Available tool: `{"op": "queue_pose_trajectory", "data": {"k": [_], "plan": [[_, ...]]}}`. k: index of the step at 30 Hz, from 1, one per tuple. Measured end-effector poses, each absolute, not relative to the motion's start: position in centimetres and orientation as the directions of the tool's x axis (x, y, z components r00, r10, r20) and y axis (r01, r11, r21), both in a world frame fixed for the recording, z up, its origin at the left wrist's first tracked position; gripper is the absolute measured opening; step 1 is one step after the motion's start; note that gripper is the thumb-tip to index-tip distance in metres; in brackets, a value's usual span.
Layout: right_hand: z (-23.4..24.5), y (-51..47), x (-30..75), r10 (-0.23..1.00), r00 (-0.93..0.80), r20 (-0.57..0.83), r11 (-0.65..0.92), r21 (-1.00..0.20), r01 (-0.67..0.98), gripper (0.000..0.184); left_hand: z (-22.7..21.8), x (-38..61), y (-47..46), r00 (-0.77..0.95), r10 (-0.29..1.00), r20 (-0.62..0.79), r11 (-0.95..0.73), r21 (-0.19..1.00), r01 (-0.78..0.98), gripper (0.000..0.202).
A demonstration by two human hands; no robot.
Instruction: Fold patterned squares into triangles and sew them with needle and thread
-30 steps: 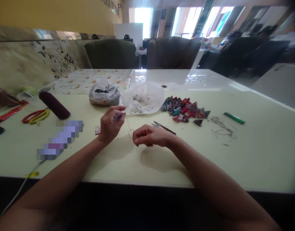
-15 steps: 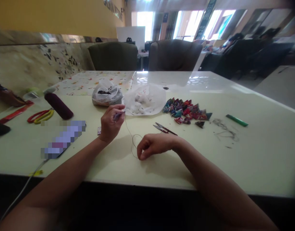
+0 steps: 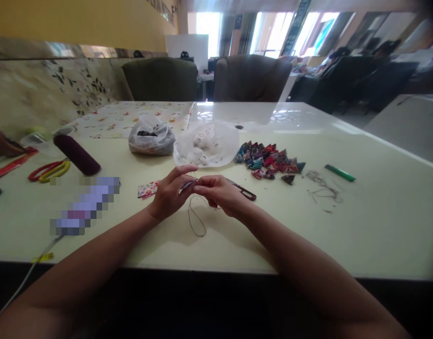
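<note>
My left hand (image 3: 170, 193) pinches a small purple fabric piece (image 3: 186, 186) between thumb and fingers above the cream table (image 3: 361, 226). Fingertip to fingertip with it, my right hand (image 3: 218, 193) pinches a thin thread (image 3: 195, 219) that hangs down in a loop onto the table. Small thread snips (image 3: 243, 190) lie partly hidden behind my right hand. A flat patterned fabric scrap (image 3: 148, 189) lies just left of my left hand.
A pile of colourful folded fabric triangles (image 3: 268, 160) lies to the right, with thread scraps (image 3: 322, 188) and a green pen (image 3: 340, 173) beyond. Two plastic bags (image 3: 151, 136) (image 3: 207, 143) sit behind my hands. Left are a maroon spool (image 3: 76, 154), scissors (image 3: 49, 170) and a blurred-out object (image 3: 84, 205).
My right hand rose from the table and moved left to meet my left hand at the fabric piece. The thread loop now hangs below the two hands.
</note>
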State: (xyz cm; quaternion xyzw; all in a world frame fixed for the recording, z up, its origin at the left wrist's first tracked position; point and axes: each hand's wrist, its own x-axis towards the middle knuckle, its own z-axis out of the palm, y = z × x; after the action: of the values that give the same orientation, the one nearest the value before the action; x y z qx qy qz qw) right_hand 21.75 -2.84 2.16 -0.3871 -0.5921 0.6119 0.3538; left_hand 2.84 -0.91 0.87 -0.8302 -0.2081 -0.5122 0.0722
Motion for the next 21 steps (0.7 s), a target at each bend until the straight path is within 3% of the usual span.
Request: {"op": "queue_pose_trajectory", "data": {"k": [5,9,21], "plan": [[2.07,-2.66,22.05,0.865,-0.498,-0.061,-0.024,-0.996,0.081,0.029,0.92,2.47,-0.60,0.346,0.296,0.890,-0.879,0.112,0.463,0.013],[2.58,-2.86,22.12,0.801,-0.583,-0.135,-0.026,-0.981,0.191,0.024,1.07,2.15,-0.41,0.314,0.318,0.895,-0.864,0.137,0.485,0.011],[2.76,-2.88,22.25,0.595,-0.757,-0.271,-0.041,-0.951,0.308,0.021,1.38,1.86,-0.24,0.248,0.346,0.905,-0.865,0.206,0.457,0.013]]}}
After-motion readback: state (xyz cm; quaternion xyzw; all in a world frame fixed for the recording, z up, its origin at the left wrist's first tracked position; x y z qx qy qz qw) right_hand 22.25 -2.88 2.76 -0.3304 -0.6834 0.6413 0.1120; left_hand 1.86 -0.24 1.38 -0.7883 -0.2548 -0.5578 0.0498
